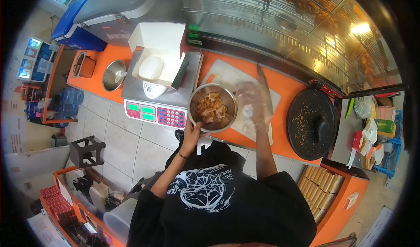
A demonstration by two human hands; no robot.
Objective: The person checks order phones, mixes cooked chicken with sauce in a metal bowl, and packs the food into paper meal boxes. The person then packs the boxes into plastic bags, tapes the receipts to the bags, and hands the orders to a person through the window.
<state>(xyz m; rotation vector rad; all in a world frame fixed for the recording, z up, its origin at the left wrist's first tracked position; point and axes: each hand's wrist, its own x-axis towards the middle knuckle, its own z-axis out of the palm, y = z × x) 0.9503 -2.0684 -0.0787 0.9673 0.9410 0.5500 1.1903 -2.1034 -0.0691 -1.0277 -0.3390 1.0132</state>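
Observation:
My left hand (191, 134) is closed on the near rim of a metal bowl (234, 99), its thumb showing at the edge. Chopped, browned meat (212, 109) lies inside the bowl, which is held beside the right hand. My right hand (251, 102), which seems to be in a clear plastic glove, is smeared by motion over a white cutting board (223, 73). Its fingers cannot be made out. A long knife (264, 83) lies along the board's right side, close to that hand.
Left of the bowl stand a counting scale (155, 114) and an open white box (157, 39) with a small white scale (152, 70). A second metal bowl (113, 72) sits farther left. On the right is a black round tray (302, 135); a glass display case (280, 24) lines the back.

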